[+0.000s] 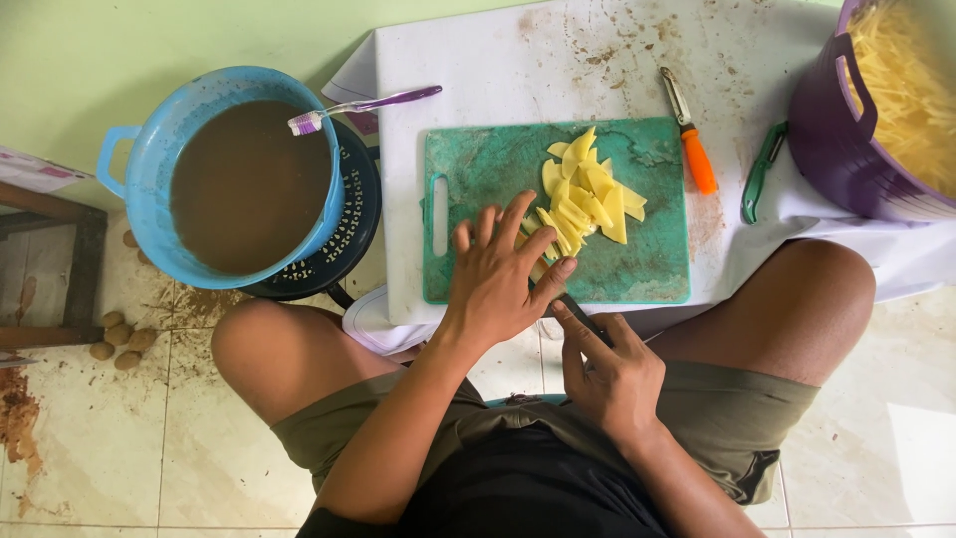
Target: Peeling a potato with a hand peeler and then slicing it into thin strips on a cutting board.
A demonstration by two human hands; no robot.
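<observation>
A green cutting board (498, 169) lies on a white table (558, 60) above my knees. Pale yellow potato strips (588, 199) are heaped on its middle. My left hand (498, 274) rests flat on the board's near edge, fingers spread over the nearest potato pieces. Just to its right, my right hand (607, 369) grips a dark-handled knife (573, 307), whose blade is mostly hidden under my left thumb.
An orange-handled peeler (694, 144) and a green peeler (762, 171) lie right of the board. A purple bucket (846, 149) holds cut strips. A blue tub (149, 189) of brown water with a purple toothbrush (363, 103) stands at left. Small potatoes (119, 339) lie on the tiled floor.
</observation>
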